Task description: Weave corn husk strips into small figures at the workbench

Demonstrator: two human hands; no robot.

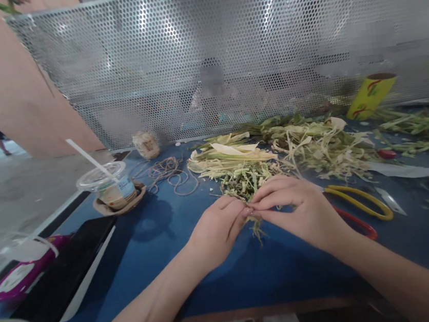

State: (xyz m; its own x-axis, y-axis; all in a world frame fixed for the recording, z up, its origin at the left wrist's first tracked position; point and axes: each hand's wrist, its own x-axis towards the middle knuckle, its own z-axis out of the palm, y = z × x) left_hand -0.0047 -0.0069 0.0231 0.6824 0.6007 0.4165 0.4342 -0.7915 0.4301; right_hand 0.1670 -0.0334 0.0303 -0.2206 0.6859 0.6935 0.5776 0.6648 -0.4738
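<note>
A blue table (154, 276) carries a heap of pale leaves (313, 147) toward its far side. Nearer, the left hand (215, 230) and right hand (299, 205) meet, the grip of each pinching at the fingertips the narrow near end of a dry plant bundle (248, 177), just before the leaves. Scissors (387, 215) lie rightward; tangled string (169, 166) lies leftward.
</note>
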